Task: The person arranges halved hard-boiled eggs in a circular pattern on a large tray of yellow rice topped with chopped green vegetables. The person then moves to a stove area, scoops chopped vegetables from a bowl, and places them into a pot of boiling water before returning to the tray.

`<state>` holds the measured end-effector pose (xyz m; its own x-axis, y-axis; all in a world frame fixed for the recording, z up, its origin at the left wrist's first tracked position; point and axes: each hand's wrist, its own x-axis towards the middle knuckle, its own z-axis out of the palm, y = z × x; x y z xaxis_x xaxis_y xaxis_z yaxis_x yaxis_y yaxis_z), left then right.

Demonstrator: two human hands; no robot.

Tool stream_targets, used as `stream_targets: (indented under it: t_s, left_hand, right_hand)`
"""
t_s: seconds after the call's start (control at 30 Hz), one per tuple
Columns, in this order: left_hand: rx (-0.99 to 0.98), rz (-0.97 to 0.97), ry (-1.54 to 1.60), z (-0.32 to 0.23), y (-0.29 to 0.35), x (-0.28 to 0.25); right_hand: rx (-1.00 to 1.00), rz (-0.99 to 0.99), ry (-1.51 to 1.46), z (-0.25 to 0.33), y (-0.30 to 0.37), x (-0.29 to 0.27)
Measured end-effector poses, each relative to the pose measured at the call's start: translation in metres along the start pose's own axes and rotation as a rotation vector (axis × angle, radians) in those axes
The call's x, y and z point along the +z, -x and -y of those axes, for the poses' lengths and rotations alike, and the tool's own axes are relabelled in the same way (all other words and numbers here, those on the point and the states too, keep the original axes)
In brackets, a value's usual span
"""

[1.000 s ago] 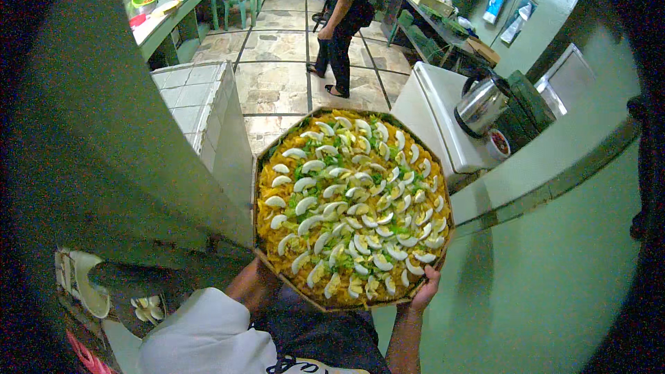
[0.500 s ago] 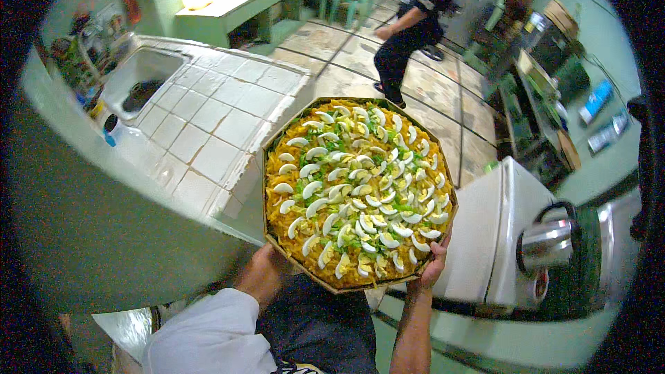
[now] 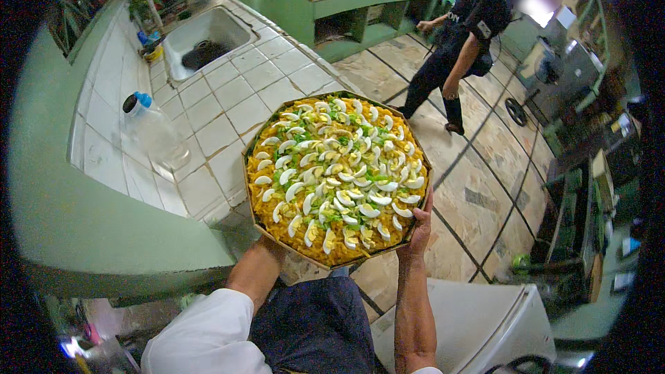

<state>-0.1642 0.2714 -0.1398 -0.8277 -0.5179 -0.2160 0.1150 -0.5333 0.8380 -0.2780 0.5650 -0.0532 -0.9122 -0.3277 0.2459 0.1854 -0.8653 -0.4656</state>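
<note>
Between my hands is a large octagonal tray [image 3: 294,250] with a thin brown rim, held level in front of me. Orange-yellow noodles [image 3: 273,197] fill it, topped with many egg slices [image 3: 379,199] and chopped greens [image 3: 291,174]. My left hand [image 3: 272,248] supports the lower left edge, its fingers hidden beneath the tray. On the lower right side, my right hand [image 3: 420,230] grips the rim, thumb up along the edge and the other fingers underneath.
To the left runs a white tiled counter [image 3: 228,93] with a sink [image 3: 239,24] and a clear plastic jug [image 3: 156,131]. A person in dark clothes [image 3: 460,28] walks ahead on the tiled floor [image 3: 478,197]. A white appliance [image 3: 471,318] stands at lower right.
My view has swung, bringing more of the sink counter and floor into sight. The tray now overlaps the counter's corner in view. The person ahead has become more upright and appears farther right.
</note>
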Motion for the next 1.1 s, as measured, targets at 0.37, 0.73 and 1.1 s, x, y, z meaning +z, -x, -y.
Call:
stream_targets:
  t_s: [0.37, 0.73, 1.1]
  left_hand:
    - [0.046, 0.251, 0.379, 0.032, 0.125, 0.091]
    - [-0.352, -0.154, 0.453, 0.052, 0.164, 0.083]
    - [-0.28, -0.437, -0.375, 0.137, 0.471, -0.217]
  right_hand:
    - [-0.043, -0.054, 0.036, -0.009, -0.003, -0.003]
    - [-0.373, -0.469, -0.032, -0.068, 0.026, 0.008]
    - [-0.317, -0.576, 0.17, -0.046, 0.026, -0.008]
